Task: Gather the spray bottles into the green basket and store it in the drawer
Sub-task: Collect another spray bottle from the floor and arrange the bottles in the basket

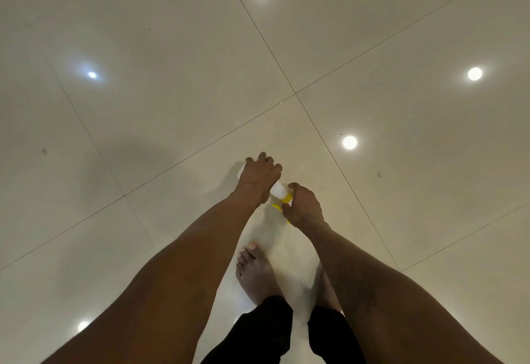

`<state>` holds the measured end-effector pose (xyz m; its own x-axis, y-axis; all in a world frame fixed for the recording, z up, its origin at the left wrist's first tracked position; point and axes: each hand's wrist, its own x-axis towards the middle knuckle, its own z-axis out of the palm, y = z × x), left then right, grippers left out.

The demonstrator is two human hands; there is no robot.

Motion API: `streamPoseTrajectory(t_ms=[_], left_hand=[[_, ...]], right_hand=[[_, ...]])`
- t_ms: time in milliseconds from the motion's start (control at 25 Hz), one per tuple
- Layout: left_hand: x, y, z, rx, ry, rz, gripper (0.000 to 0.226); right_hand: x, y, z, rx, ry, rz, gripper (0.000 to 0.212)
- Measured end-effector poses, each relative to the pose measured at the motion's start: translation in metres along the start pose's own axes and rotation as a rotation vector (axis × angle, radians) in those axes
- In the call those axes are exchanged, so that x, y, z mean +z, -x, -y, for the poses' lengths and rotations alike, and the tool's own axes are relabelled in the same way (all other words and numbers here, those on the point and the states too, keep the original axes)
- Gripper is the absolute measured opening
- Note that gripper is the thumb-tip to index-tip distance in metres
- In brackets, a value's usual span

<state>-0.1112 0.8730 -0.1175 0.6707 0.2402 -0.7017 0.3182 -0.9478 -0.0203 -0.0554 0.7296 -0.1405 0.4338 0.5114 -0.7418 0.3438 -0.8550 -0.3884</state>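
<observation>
A glossy cream tiled floor point(120, 122) with thin dark grout lines fills the view, with round light reflections on it. The left hand point(259, 178), seen from the back, curls its fingers around the body of a white plastic spray bottle with a yellow nozzle point(279, 190), held tilted above the floor. Just to the right, the right hand point(304, 206) grips the bottle's yellow head, its fingers closed round it. Both hands touch the bottle. Below them a bare foot point(255, 273) stands on the tiles, above black trouser cuffs point(269, 326).
</observation>
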Motion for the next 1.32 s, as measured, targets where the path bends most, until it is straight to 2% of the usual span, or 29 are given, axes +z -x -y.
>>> streamPoseTrajectory(t_ms=[160,320,400,520,600,680,760,800,880,1040,1160,1320], left_hand=[[-0.018,0.026,0.013,-0.056,0.312,0.026,0.079],[-0.072,0.06,0.022,-0.109,0.49,0.058,0.098],[-0.104,0.079,0.026,-0.119,0.553,0.065,0.099],[-0.154,0.112,0.035,-0.129,0.618,0.095,0.099],[-0.185,0.133,0.043,-0.127,0.64,0.11,0.098],[-0.212,0.152,0.049,-0.105,0.632,0.114,0.097],[-0.235,0.167,0.051,-0.089,0.63,0.115,0.096],[-0.247,0.176,0.051,-0.087,0.634,0.114,0.096],[-0.263,0.188,0.05,-0.098,0.656,0.107,0.096],[-0.297,0.215,0.039,-0.095,0.636,0.07,0.096],[-0.322,0.23,0.018,-0.094,0.639,0.042,0.096],[-0.359,0.24,-0.021,-0.067,0.642,0.024,0.095]], right_hand=[[-0.031,0.026,0.011,-0.021,0.044,-0.054,0.058],[-0.08,0.07,0.026,-0.06,-0.006,-0.142,0.057],[-0.106,0.097,0.039,-0.119,-0.022,-0.119,0.069],[-0.15,0.14,0.056,-0.283,0.062,-0.032,0.101],[-0.179,0.163,0.061,-0.353,0.145,0.043,0.114],[-0.203,0.182,0.068,-0.405,0.25,0.017,0.106],[-0.221,0.197,0.078,-0.455,0.323,-0.123,0.087],[-0.231,0.204,0.085,-0.477,0.342,-0.186,0.078],[-0.247,0.214,0.096,-0.472,0.312,-0.206,0.069],[-0.286,0.242,0.107,-0.349,0.111,-0.087,0.067],[-0.311,0.265,0.099,-0.32,0.041,-0.096,0.066],[-0.349,0.303,0.075,-0.355,0.156,-0.09,0.087]])
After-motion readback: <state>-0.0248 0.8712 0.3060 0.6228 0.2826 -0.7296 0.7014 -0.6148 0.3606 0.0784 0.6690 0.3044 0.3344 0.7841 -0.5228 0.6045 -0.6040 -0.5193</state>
